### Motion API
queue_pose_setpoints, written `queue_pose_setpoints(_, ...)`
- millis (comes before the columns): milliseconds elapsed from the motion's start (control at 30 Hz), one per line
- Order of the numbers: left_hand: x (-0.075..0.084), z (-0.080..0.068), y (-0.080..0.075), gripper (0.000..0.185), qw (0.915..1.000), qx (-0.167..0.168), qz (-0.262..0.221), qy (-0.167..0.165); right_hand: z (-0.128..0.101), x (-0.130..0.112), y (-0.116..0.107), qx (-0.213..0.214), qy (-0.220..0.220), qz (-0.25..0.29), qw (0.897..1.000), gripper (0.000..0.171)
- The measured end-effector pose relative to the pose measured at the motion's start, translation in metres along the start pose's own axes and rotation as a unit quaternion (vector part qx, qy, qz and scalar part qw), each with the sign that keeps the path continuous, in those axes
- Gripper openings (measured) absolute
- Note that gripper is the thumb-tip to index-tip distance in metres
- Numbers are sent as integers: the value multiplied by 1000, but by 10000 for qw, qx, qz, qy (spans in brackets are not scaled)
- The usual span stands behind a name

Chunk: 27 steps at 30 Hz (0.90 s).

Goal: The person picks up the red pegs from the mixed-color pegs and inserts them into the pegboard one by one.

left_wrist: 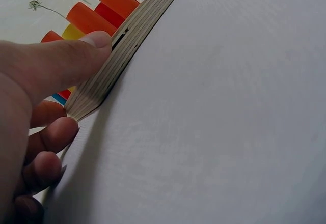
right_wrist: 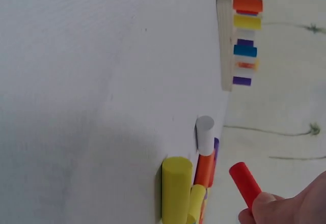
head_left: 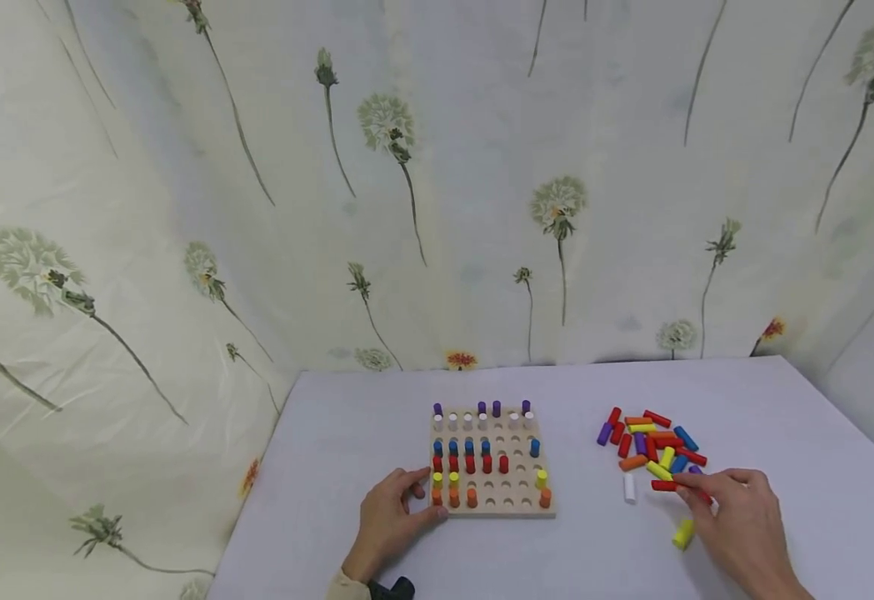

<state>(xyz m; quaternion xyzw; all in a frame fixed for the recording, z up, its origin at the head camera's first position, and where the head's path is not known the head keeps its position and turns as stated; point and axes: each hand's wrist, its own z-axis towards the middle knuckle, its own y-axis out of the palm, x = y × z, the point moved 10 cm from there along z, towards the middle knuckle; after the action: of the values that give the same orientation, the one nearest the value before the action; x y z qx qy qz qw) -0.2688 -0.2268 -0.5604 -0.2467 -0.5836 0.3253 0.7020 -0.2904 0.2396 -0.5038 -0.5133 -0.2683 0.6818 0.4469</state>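
Observation:
A wooden pegboard (head_left: 511,505) carries rows of colored pegs: purple, white, blue, red, yellow and orange. My left hand (head_left: 392,515) holds its near left corner, with the thumb against the front edge (left_wrist: 114,63) and curled fingers at the left side. Over to the right, my right hand (head_left: 740,517) pinches a red peg (right_wrist: 245,183) between thumb and fingertips, lifted above the cloth. Just beyond that hand lies a loose pile of pegs (head_left: 665,442) in red, orange, yellow, blue and purple.
A white peg (head_left: 629,488) lies apart, left of the right hand. One yellow peg (head_left: 683,534) lies nearer the front, beside that hand. A pale cloth covers the table (head_left: 347,433), and a dandelion-print curtain (head_left: 466,208) hangs behind it.

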Motion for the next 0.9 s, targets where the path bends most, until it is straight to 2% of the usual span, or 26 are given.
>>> queue_pose_setpoints(233,-1,-5,3,63,9999,-81,-5,-105,-5,-16,6,314,-394,354,9981,18)
queue_pose_setpoints(467,-1,1,1,65,9999,-51,58,-63,4,-43,8,625,-620,695,9937,20)
queue_pose_setpoints(900,0,1,0,65,9999,46,53,87,20,-86,36,310,-937,1140,9886,13)
